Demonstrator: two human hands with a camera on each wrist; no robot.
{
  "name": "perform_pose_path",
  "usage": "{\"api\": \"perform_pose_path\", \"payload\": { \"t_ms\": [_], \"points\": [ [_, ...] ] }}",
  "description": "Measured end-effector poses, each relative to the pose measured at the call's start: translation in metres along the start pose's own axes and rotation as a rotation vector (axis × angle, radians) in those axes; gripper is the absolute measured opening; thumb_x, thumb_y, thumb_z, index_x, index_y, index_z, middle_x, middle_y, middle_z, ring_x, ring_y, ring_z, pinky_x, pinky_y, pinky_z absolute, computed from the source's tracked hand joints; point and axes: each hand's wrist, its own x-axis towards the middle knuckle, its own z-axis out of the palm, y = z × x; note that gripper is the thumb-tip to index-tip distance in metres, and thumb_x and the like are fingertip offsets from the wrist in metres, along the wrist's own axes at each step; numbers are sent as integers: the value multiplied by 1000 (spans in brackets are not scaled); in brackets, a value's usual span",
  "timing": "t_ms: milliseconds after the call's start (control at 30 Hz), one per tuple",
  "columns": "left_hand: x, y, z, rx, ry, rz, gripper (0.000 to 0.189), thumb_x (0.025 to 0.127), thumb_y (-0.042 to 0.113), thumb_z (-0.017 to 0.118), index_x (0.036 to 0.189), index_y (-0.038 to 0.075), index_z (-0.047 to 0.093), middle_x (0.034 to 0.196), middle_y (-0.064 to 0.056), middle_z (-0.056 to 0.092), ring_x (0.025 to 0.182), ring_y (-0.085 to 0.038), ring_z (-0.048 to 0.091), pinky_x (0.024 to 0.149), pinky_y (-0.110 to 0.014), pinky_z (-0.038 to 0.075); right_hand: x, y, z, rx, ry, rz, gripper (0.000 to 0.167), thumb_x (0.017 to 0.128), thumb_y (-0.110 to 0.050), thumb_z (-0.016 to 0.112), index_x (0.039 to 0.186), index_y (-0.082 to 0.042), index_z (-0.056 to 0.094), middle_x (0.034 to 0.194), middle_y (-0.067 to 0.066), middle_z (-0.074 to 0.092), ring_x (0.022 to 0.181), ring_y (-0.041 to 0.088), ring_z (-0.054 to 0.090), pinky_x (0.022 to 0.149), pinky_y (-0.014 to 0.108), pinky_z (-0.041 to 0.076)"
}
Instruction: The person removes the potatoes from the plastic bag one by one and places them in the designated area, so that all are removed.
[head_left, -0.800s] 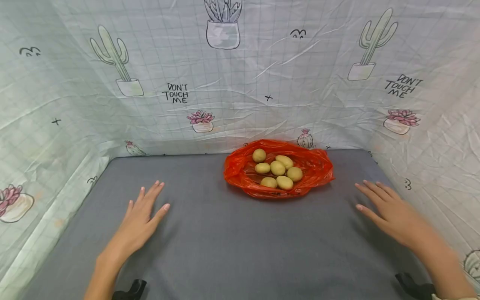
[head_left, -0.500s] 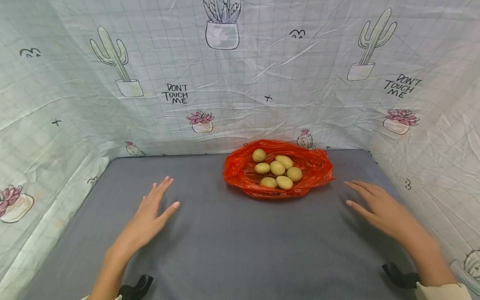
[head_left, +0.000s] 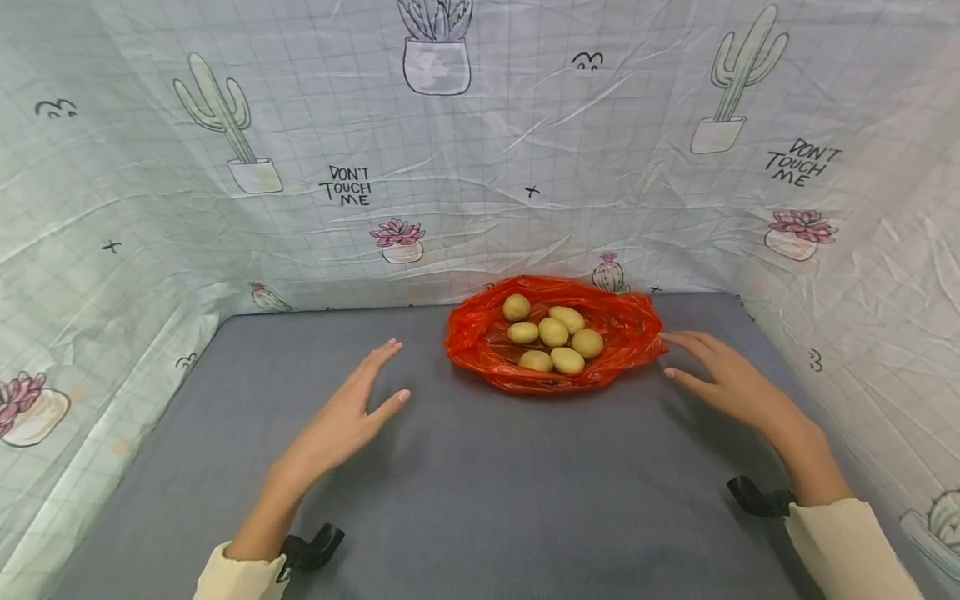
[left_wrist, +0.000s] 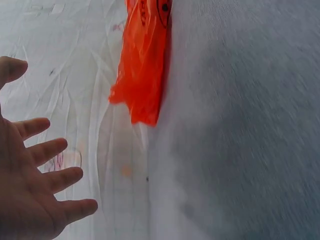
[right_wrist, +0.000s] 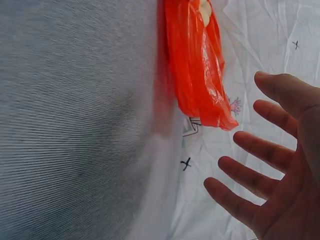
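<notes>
A red plastic bag (head_left: pixel 472 346) lies spread open at the back of the grey table, with several yellow potatoes (head_left: pixel 553 332) inside it. To the left of the bag, my left hand (head_left: pixel 341 421) hovers over the table, fingers extended and thumb apart, holding nothing. On the other side my right hand (head_left: pixel 727 379) has its fingertips right at the bag's right edge in the head view. Its fingers are spread too, with nothing in them. Both wrist views show the palms facing the bag, the left palm (left_wrist: pixel 25 185) and the right palm (right_wrist: pixel 295 185) both bare.
The grey tabletop (head_left: pixel 510 492) stretches in front of the bag. A pale cloth (head_left: pixel 480 175) printed with cacti hangs behind the table and along both sides. Black straps with mounts (head_left: pixel 315 546) sit on both wrists by the cream sleeves.
My two hands have moved inward and forward toward the bag, the left going right and the right going left. The bag and potatoes have stayed in place.
</notes>
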Motion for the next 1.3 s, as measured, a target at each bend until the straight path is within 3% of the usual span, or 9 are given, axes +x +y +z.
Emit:
{"api": "perform_pose_path", "payload": {
  "t_ms": [267, 533, 833, 1067, 1300],
  "points": [
    [20, 20, 13, -67, 15, 53, 68, 100, 40, 63, 159, 28, 32, 164, -2, 31, 150, -29, 31, 116, -62, 29, 33, 20, -8, 174, -31, 18, 53, 97, -19, 71, 144, -3, 53, 144, 25, 50, 125, 51, 50, 91, 67, 49],
    [41, 40, 17, -114, 40, 115, 60, 98, 28, 68, 153, 19, 44, 155, -3, 46, 140, -28, 46, 111, -54, 41, 65, 40, -17, 423, -206, 107, 52, 99, -21, 68, 147, -8, 52, 154, 16, 45, 138, 44, 44, 108, 65, 36],
    [59, 55, 17, -163, 17, 171, 55, 96, 18, 69, 148, 13, 48, 146, -6, 52, 131, -33, 54, 105, -52, 47, 85, 51, -24, 429, -352, 159, 52, 99, -29, 68, 146, -10, 54, 154, 18, 44, 139, 42, 42, 108, 62, 36],
    [67, 62, 15, -154, -12, 184, 52, 96, 15, 68, 145, 16, 51, 143, -4, 54, 126, -32, 56, 101, -50, 50, 96, 61, -19, 515, -406, 190, 53, 99, -25, 67, 147, -10, 52, 153, 17, 45, 132, 36, 49, 97, 36, 52],
    [76, 66, 13, -163, -33, 201, 47, 98, 16, 66, 143, 19, 53, 143, -2, 55, 117, -25, 62, 95, -46, 54, 99, 68, -18, 482, -421, 194, 52, 98, -25, 69, 145, -7, 54, 150, 20, 47, 132, 36, 48, 96, 38, 52]
  ]
}}
